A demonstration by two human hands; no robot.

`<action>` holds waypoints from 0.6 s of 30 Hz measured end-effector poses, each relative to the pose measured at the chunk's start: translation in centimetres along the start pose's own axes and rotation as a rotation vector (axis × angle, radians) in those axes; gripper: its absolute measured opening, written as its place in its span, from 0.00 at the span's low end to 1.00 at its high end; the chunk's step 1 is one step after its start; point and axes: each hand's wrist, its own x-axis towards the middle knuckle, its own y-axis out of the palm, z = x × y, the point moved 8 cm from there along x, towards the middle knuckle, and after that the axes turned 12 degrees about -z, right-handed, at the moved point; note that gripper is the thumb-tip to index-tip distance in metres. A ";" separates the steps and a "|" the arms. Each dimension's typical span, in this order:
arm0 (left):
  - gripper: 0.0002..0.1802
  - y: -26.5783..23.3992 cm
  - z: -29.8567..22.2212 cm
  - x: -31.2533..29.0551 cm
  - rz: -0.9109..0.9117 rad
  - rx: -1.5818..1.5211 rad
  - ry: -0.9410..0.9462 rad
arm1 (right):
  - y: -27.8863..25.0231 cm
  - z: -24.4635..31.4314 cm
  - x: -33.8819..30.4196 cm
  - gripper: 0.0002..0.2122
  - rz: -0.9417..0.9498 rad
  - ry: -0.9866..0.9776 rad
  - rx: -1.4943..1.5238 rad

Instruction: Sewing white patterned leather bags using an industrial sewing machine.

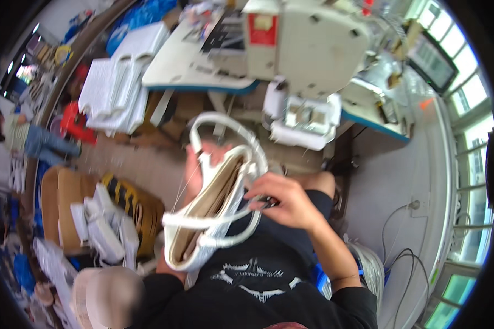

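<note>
Above the person's lap, in front of the sewing machine's worktop (197,68), a white handbag (214,214) with a tan lining is held up, its mouth open and facing the camera. The right hand (285,200) is closed on the bag's upper right rim, where one white strap (228,222) crosses below it; something small and dark sits between its fingers, too blurred to name. The left hand (200,159) is behind the bag's far side, mostly hidden, so its grip cannot be told. A second white strap (225,131) loops up above the bag. A thin loose thread (184,186) hangs off the bag's left side. The pale industrial sewing machine (307,44) stands on the worktop beyond the bag. On the floor to the left lie stacks of white bag pieces (101,225) on a striped basket (132,203), and more white stacks (118,88) lie beside the worktop's left edge. Another person (27,140) is far off at the left.
</note>
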 end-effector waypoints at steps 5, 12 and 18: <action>0.24 1.4 -3.9 0.0 -0.030 -0.146 0.105 | 1.0 1.8 -0.3 0.15 0.080 0.007 0.084; 0.23 4.9 -3.4 3.8 0.117 -0.452 -0.180 | 2.7 5.7 -0.2 0.19 0.165 -0.091 0.012; 0.27 3.1 -1.7 2.4 0.037 -0.326 -0.152 | 5.8 8.4 1.5 0.18 0.234 -0.239 -0.002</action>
